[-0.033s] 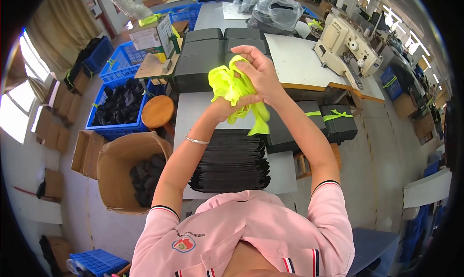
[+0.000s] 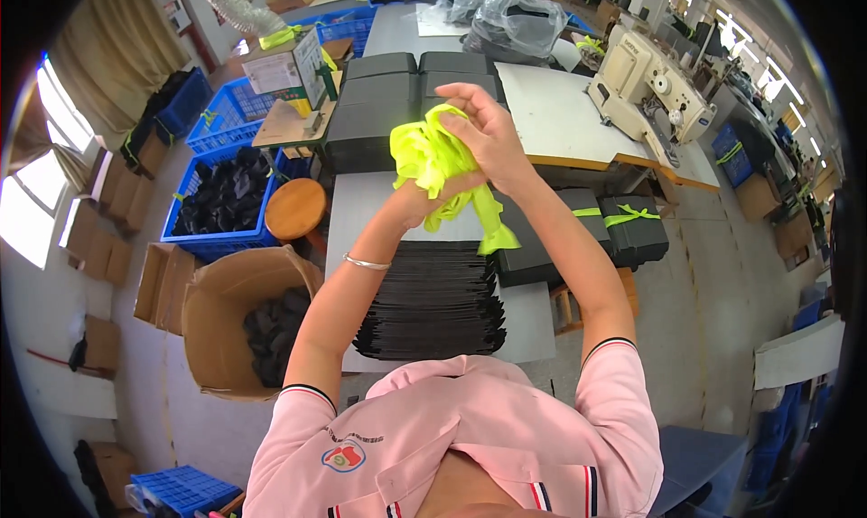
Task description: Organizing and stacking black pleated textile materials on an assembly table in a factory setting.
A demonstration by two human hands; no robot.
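A crumpled bundle of fluorescent yellow fabric strips is held between my two hands above the table. My left hand grips it from below, its fingers mostly hidden by the fabric; a silver bangle circles that wrist. From the right, my right hand presses its thumb into the bundle, with its upper fingers curved over the top. A loose tail of fabric hangs below the hands. Directly beneath lies a neat row of thin black pieces with ragged right ends.
Stacked black panels stand beyond my hands. Black bundles tied with yellow strips sit right, below a sewing machine. On the left are a round wooden stool, a blue crate of black pieces and an open carton.
The hanging tail of yellow fabric has swung to the right, and the bundle's folds have shifted slightly. Both hands stay almost in place, still holding it.
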